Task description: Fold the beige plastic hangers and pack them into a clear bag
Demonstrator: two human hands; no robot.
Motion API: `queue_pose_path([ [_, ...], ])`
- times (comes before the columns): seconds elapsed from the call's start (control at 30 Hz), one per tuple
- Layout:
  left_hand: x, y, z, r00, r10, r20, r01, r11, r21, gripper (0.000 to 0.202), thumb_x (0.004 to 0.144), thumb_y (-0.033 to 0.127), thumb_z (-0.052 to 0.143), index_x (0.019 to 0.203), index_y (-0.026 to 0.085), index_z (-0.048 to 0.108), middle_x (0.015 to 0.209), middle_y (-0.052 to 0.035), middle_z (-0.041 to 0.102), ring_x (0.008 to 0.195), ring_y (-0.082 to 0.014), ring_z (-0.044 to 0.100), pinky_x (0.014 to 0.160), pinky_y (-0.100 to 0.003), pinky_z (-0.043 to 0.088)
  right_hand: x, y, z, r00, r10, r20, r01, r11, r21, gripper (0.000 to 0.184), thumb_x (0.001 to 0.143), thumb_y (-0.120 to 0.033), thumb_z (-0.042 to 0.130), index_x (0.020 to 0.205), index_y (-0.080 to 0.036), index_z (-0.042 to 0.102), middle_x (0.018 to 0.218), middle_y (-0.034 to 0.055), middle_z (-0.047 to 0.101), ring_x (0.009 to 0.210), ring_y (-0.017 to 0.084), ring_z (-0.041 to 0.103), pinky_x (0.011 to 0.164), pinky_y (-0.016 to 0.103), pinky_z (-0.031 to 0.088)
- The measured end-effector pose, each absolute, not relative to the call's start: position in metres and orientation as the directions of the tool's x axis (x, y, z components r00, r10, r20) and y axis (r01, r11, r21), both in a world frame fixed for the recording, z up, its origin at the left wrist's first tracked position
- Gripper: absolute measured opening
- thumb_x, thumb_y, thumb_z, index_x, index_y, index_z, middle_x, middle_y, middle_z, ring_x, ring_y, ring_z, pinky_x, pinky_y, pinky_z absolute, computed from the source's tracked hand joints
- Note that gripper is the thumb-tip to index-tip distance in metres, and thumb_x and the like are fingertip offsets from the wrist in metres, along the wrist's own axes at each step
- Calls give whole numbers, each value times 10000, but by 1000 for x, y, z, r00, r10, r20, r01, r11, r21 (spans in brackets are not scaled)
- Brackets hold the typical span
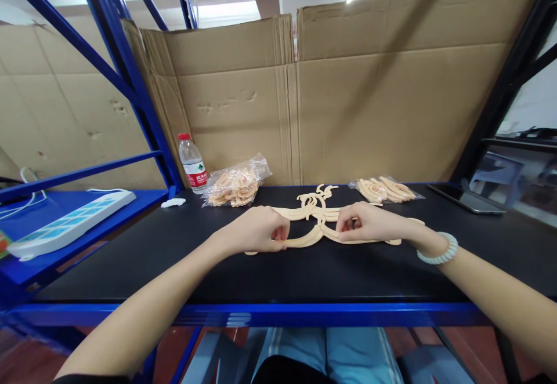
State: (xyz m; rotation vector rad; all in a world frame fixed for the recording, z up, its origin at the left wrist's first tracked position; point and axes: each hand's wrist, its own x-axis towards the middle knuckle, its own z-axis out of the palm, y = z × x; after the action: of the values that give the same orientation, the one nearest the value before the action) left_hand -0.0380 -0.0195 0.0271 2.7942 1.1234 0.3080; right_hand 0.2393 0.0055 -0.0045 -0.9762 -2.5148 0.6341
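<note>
A flat, pale wooden ornament (pixel 317 217) of curling scroll shapes lies on the black bench top (pixel 174 256). My left hand (pixel 256 230) is closed, its fingers pinched on the ornament's left curved arm. My right hand (pixel 369 223) is closed too, gripping the right curved arm; a pale bead bracelet (pixel 439 252) sits on that wrist. Both hands rest on the bench, either side of the ornament's centre.
Two clear bags of similar wooden pieces lie at the back, one (pixel 235 185) on the left and one (pixel 385 190) on the right. A water bottle (pixel 192 163) stands back left beside a blue rack post. Cardboard sheets (pixel 348 94) wall the back. A phone (pixel 467 198) lies right; a power strip (pixel 69 221) left.
</note>
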Motion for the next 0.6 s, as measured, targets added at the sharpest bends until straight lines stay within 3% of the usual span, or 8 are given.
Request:
queue_pose_path([
  [0.27, -38, -18, 18, 753, 658, 2, 657, -751, 58, 16, 699, 203, 654, 694, 216, 662, 686, 18, 673, 629, -144, 599, 551, -229, 340, 237, -3, 1, -734, 676, 68, 571, 668, -477, 53, 692, -225, 669, 674, -183, 643, 629, -15, 609, 550, 107, 511, 505, 218, 380],
  [0.47, -35, -19, 17, 758, 652, 0, 651, -757, -58, 53, 739, 214, 594, 765, 212, 640, 780, 10, 665, 706, -155, 610, 583, -238, 372, 240, 0, 2, -704, 710, -19, 653, 637, -410, 95, 674, -221, 661, 701, -165, 589, 624, -28, 545, 563, 99, 485, 509, 211, 353],
  [0.6, -31, -21, 18, 710, 705, -4, 702, -707, -85, 279, 735, 248, 596, 1011, 214, 619, 754, 7, 657, 694, -179, 612, 579, -254, 378, 243, 2, 1, -671, 740, -44, 694, 607, -386, 262, 664, -279, 704, 860, -175, 566, 644, -39, 542, 556, 101, 478, 485, 210, 322],
])
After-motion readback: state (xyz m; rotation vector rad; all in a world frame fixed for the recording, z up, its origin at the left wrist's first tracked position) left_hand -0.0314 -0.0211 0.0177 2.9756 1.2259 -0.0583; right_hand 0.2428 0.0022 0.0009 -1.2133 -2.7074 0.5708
